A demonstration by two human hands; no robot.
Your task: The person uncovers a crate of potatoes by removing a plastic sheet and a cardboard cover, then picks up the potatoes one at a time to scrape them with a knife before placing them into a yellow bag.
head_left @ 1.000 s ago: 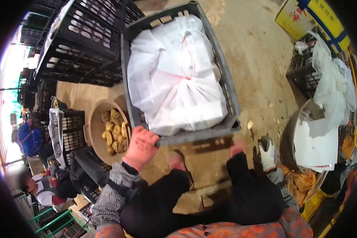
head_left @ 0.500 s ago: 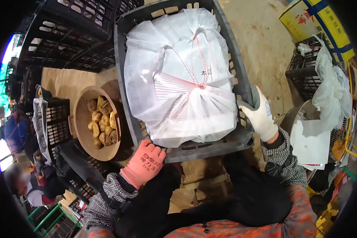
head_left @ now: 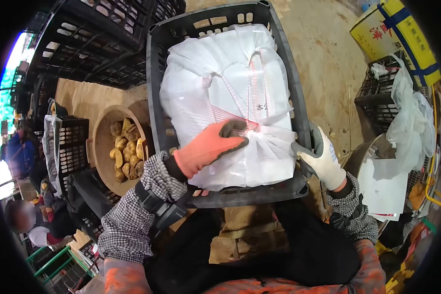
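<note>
The fingers of your left hand point(head_left: 201, 149) curl at the red cords point(head_left: 253, 83) of the white bag point(head_left: 186, 100) inside the black crate point(head_left: 230, 200); any pinch is unclear. Your right hand point(head_left: 324, 159) clasps its side. You seem to be handling the tie; the next move calls for secure hold

The bag point(head_left: 230, 161) lies in the crate point(head_left: 230, 198); left of the crate stands the basin point(head_left: 103, 161), holding what look like potatoes point(head_left: 127, 152).
</note>
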